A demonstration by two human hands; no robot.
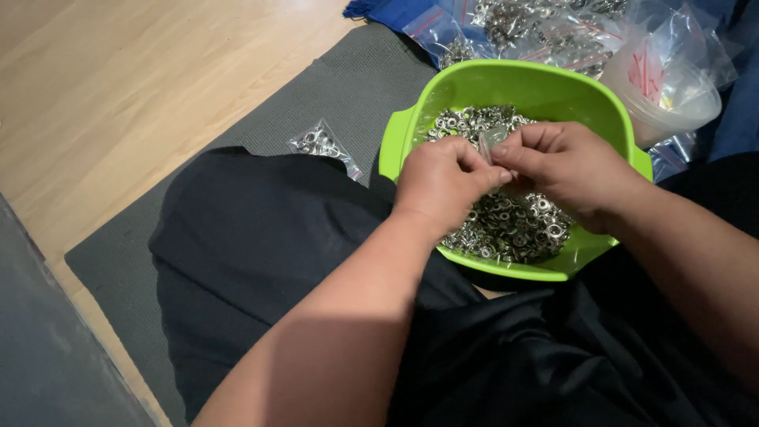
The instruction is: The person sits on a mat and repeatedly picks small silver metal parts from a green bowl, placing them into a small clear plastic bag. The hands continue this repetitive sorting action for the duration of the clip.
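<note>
- Small clear plastic bag (pixel 492 142): pinched between both hands, held just above the heap in the bowl, near its middle. Only its top edge shows; contents cannot be made out.
- Left hand (pixel 443 180): fingers curled, thumb and forefinger closed on the left edge of the small bag. Knuckles face the camera.
- Right hand (pixel 565 170): fingers bent inward, fingertips (pixel 506 154) closed on the right edge of the same bag; the two hands touch at the fingertips.
- Small silver metal rings and eyelets (pixel 518 225): a loose heap filling the bottom of the bowl, directly under both hands (part hidden by them).
- Bright green plastic bowl with side handles (pixel 545 87): rests on the person's lap, against black cloth (pixel 261 229), right of centre in the scene.
- Filled clear zip bag of the same silver parts (pixel 322 144): lies flat on the grey mat (pixel 348 79), just left of the bowl, apart from it.
- Pile of larger clear bags with red seal strips (pixel 522 28): far side, beyond the bowl, holding more silver parts.
- Translucent plastic tub (pixel 672 95): far right, just beside the bowl's rim, with clear bags in it.
- Light wooden floor (pixel 118 87): far left, under the mat.
</note>
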